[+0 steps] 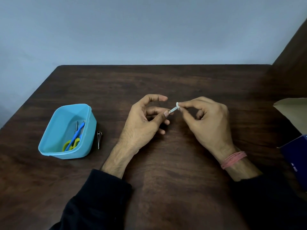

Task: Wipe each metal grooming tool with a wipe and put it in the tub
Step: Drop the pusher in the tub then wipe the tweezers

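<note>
A big dark brown wooden table (pixel 166 171) stands by a pale blue-grey wall (pixel 132 30). At the right edge a brown cardboard box (pixel 294 112) lies on the table, and a dark blue box (pixel 297 160) sits just below it.

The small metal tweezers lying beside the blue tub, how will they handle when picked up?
The small metal tweezers look thin and light, so probably stiff yet springy. Lying flat on the dark wooden table, they may be fiddly to pinch. Smooth metal could slip.
</note>
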Demonstrator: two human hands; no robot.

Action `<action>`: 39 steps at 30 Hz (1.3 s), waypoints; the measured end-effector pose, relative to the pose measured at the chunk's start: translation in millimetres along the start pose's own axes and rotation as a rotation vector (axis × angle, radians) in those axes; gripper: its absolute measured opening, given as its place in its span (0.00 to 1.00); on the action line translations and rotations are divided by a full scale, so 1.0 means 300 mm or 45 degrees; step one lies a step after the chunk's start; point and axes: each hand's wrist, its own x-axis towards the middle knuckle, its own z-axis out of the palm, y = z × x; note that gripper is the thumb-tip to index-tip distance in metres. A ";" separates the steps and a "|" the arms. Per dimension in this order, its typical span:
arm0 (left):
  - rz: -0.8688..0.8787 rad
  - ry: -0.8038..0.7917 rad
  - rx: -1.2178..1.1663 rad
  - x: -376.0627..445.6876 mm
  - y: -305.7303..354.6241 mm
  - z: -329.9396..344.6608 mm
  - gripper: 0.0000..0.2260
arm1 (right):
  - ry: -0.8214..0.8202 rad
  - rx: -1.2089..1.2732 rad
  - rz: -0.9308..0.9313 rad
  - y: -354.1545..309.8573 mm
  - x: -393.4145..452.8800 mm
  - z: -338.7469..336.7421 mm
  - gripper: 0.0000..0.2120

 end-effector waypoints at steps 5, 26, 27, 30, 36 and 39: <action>-0.015 -0.004 -0.008 -0.002 -0.001 -0.001 0.14 | -0.015 -0.021 -0.004 -0.002 -0.002 0.003 0.05; -0.023 -0.050 0.046 0.001 -0.002 -0.001 0.18 | -0.070 0.062 -0.120 -0.001 -0.009 0.014 0.07; -0.020 -0.051 0.048 0.001 -0.001 -0.002 0.18 | -0.053 0.059 -0.114 0.003 -0.008 0.014 0.07; -0.007 -0.066 0.049 -0.001 0.003 -0.003 0.17 | -0.124 0.049 -0.191 0.004 -0.013 0.022 0.08; 0.001 -0.069 0.046 0.001 0.001 -0.004 0.18 | -0.136 0.017 -0.237 0.006 -0.022 0.033 0.09; -0.001 -0.071 0.037 0.002 0.000 -0.003 0.19 | -0.112 0.003 -0.244 0.002 -0.023 0.030 0.08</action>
